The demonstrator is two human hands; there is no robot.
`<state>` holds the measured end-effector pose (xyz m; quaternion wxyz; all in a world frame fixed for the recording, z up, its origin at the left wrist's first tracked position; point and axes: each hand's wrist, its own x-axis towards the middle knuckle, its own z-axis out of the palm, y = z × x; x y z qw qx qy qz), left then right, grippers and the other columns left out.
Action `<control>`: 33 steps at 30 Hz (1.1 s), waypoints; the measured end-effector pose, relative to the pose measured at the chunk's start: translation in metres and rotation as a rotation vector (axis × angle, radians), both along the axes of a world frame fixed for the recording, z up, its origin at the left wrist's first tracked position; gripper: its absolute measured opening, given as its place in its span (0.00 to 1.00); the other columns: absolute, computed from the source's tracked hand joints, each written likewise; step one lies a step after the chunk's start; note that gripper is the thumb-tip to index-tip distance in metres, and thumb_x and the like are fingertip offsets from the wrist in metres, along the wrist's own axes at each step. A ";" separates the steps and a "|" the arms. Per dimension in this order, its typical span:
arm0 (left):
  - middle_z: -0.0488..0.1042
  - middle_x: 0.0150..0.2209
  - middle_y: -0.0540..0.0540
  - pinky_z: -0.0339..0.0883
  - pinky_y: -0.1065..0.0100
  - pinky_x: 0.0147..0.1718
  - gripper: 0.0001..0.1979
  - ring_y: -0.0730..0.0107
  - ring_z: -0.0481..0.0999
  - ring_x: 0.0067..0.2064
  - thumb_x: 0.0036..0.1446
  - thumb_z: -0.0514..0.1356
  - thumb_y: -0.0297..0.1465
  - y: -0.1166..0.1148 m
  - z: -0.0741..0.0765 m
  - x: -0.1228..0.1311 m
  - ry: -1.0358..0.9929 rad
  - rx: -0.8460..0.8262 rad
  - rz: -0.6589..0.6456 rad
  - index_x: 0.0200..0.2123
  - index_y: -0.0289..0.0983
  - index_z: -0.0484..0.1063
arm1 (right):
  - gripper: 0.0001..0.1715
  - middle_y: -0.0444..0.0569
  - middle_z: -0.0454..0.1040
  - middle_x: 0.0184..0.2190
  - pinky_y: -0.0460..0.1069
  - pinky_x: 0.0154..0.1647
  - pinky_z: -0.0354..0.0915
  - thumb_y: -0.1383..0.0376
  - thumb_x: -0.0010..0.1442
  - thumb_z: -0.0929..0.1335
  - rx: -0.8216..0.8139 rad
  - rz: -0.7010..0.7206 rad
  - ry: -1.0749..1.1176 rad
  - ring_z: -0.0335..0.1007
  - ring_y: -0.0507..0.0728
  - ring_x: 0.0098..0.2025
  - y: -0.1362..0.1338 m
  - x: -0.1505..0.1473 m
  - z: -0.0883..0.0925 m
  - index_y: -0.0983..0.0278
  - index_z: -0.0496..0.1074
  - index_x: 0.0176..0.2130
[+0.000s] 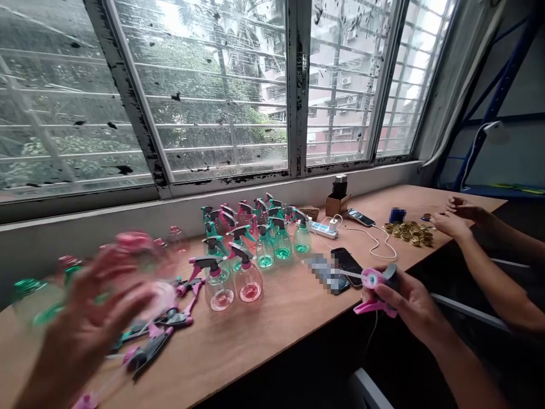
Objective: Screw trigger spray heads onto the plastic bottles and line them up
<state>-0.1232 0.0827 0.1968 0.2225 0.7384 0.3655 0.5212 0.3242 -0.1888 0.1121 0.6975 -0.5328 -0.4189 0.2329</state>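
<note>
My right hand (404,301) is closed around a pink and grey spray trigger head (377,282) with its thin dip tube pointing left, held over the front edge of the wooden bench (276,318). My left hand (89,329) is smeared by motion at the lower left, fingers spread, in front of clear bottles without tops (38,301). Several assembled spray bottles (247,250) with pink or green trims stand in the middle. Loose trigger heads (162,324) lie between my left hand and the bottles.
Two phones (340,267) lie right of the bottles, and a white power strip (323,228) with a charging phone sits behind. Another person's hands (455,218) work at the far right by a pile of gold caps (411,233). A barred window runs along the back.
</note>
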 end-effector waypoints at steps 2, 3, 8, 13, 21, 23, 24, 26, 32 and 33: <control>0.73 0.65 0.48 0.86 0.49 0.52 0.41 0.48 0.81 0.60 0.49 0.77 0.47 -0.055 -0.012 0.029 0.052 -0.063 -0.172 0.64 0.54 0.67 | 0.26 0.49 0.80 0.35 0.48 0.35 0.74 0.49 0.56 0.81 -0.037 -0.045 -0.177 0.77 0.57 0.33 0.000 -0.003 0.022 0.61 0.80 0.48; 0.71 0.68 0.47 0.83 0.49 0.57 0.38 0.47 0.78 0.65 0.49 0.77 0.46 -0.076 -0.019 0.043 0.085 -0.023 -0.191 0.62 0.53 0.70 | 0.26 0.48 0.80 0.35 0.47 0.34 0.73 0.50 0.55 0.82 -0.047 -0.079 -0.272 0.75 0.56 0.33 -0.001 -0.005 0.031 0.60 0.81 0.48; 0.68 0.71 0.44 0.73 0.43 0.67 0.36 0.46 0.68 0.73 0.56 0.73 0.48 -0.108 -0.039 0.081 0.322 0.206 -0.247 0.66 0.56 0.68 | 0.23 0.47 0.78 0.31 0.46 0.29 0.70 0.50 0.57 0.80 -0.052 -0.114 -0.511 0.73 0.55 0.29 -0.010 -0.003 0.051 0.60 0.83 0.47; 0.71 0.69 0.49 0.74 0.46 0.66 0.36 0.49 0.70 0.72 0.58 0.71 0.49 -0.098 -0.044 0.076 0.360 0.150 -0.218 0.68 0.62 0.64 | 0.23 0.48 0.79 0.32 0.46 0.26 0.69 0.48 0.58 0.79 -0.073 -0.133 -0.517 0.73 0.57 0.28 -0.015 0.001 0.045 0.60 0.82 0.46; 0.66 0.70 0.46 0.71 0.44 0.69 0.41 0.51 0.68 0.73 0.57 0.73 0.48 -0.112 -0.047 0.086 0.352 0.133 -0.321 0.70 0.63 0.59 | 0.19 0.43 0.75 0.30 0.45 0.29 0.69 0.50 0.65 0.75 -0.199 0.198 -0.600 0.71 0.53 0.28 0.014 -0.036 0.052 0.60 0.77 0.47; 0.61 0.73 0.42 0.72 0.44 0.68 0.45 0.49 0.65 0.75 0.57 0.73 0.48 -0.115 -0.049 0.094 0.306 0.171 -0.296 0.72 0.58 0.56 | 0.17 0.44 0.77 0.32 0.45 0.32 0.70 0.51 0.67 0.74 -0.189 0.255 -0.594 0.73 0.53 0.31 0.023 -0.050 0.051 0.60 0.76 0.47; 0.59 0.74 0.40 0.71 0.42 0.68 0.47 0.48 0.62 0.76 0.56 0.73 0.48 -0.116 -0.050 0.097 0.284 0.196 -0.265 0.73 0.56 0.55 | 0.17 0.45 0.78 0.34 0.45 0.34 0.71 0.51 0.68 0.73 -0.174 0.267 -0.581 0.74 0.53 0.33 0.028 -0.057 0.050 0.61 0.76 0.47; 0.58 0.75 0.37 0.67 0.37 0.70 0.47 0.45 0.60 0.77 0.55 0.74 0.48 -0.118 -0.051 0.100 0.268 0.259 -0.218 0.71 0.51 0.56 | 0.17 0.47 0.79 0.37 0.46 0.38 0.73 0.52 0.68 0.73 -0.130 0.287 -0.556 0.76 0.55 0.36 0.036 -0.070 0.046 0.61 0.75 0.48; 0.57 0.74 0.35 0.66 0.41 0.72 0.42 0.48 0.62 0.76 0.56 0.74 0.45 -0.122 -0.048 0.100 0.340 0.374 -0.246 0.68 0.47 0.59 | 0.17 0.50 0.80 0.40 0.46 0.38 0.75 0.54 0.68 0.74 -0.096 0.355 -0.506 0.78 0.57 0.39 0.046 -0.084 0.037 0.61 0.77 0.51; 0.53 0.76 0.36 0.67 0.45 0.72 0.42 0.49 0.60 0.77 0.56 0.74 0.44 -0.123 -0.047 0.099 0.330 0.383 -0.251 0.69 0.49 0.59 | 0.16 0.49 0.80 0.39 0.46 0.37 0.75 0.54 0.69 0.73 -0.107 0.371 -0.495 0.78 0.56 0.38 0.047 -0.084 0.037 0.62 0.77 0.50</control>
